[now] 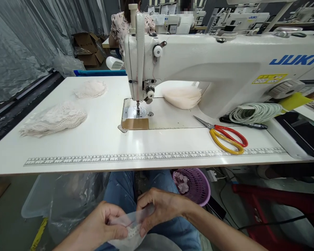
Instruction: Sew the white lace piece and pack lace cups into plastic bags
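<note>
Low over my lap, a small piece of white lace fabric with a sheer edge [133, 231] is stretched between both hands. My left hand [111, 223] pinches its left side between thumb and fingers. On the other side, my right hand [157, 209] grips the sheer upper part, thumb pointing down. Beyond them on the table stands a white sewing machine [172, 59], its presser foot [138, 111] over the needle plate with no cloth under it. A stack of lace pieces [54, 118] lies at the left, a smaller lace pile [91, 89] behind it.
Scissors with red and yellow handles [226, 137] lie near the printed ruler [146, 157] on the table [99, 139]. Cream sheer pieces [183, 97] rest under the machine arm. A coiled cord [256, 112] sits at right. Below are a purple basket [202, 188] and a red stool [272, 202].
</note>
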`<state>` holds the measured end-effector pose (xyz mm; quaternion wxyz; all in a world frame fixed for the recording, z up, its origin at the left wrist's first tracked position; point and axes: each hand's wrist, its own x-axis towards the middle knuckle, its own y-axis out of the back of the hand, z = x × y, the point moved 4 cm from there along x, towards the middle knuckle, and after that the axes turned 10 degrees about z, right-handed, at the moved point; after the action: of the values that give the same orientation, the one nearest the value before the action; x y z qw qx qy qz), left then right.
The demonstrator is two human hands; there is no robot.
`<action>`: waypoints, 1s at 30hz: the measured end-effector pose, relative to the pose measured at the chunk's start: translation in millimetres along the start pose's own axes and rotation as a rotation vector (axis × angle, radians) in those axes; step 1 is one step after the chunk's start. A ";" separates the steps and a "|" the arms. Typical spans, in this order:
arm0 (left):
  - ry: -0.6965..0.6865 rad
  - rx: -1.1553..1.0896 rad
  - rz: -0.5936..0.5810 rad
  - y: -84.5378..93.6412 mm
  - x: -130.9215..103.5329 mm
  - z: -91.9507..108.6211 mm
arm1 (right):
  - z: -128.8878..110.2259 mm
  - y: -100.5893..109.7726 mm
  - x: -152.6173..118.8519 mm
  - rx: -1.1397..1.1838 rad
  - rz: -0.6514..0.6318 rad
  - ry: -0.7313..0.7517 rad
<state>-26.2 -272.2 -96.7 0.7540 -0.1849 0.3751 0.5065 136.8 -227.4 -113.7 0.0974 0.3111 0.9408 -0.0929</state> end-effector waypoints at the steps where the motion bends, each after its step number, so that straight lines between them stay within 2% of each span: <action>1: -0.023 -0.028 -0.014 0.0 0.5 -0.6 | -1.1 -0.2 0.1 -0.009 0.015 0.015; 5: -0.102 -0.038 -0.059 5.6 0.1 -8.8 | 0.7 3.3 -2.6 0.059 0.061 -0.041; 11: -0.172 0.094 0.029 11.9 2.0 -16.7 | 5.9 15.2 -14.3 0.165 0.099 -0.123; 15: -0.219 0.021 0.002 6.6 8.1 -15.1 | 6.7 17.1 -18.6 0.114 0.114 -0.131; 19: -0.235 0.071 -0.006 4.8 12.1 -17.5 | 1.4 9.9 -15.0 -0.001 0.114 -0.075; 25: -0.229 0.138 0.127 10.7 7.1 -21.8 | -6.6 0.6 -8.5 -0.050 0.134 -0.006; 30: -0.231 0.194 0.211 13.7 6.7 -27.0 | -6.5 0.8 -9.3 -0.018 0.098 -0.025</action>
<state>-47.4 -280.0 -118.0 0.7491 -0.0118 0.3505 0.5620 143.8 -230.5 -105.3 0.1162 0.3548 0.9239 -0.0834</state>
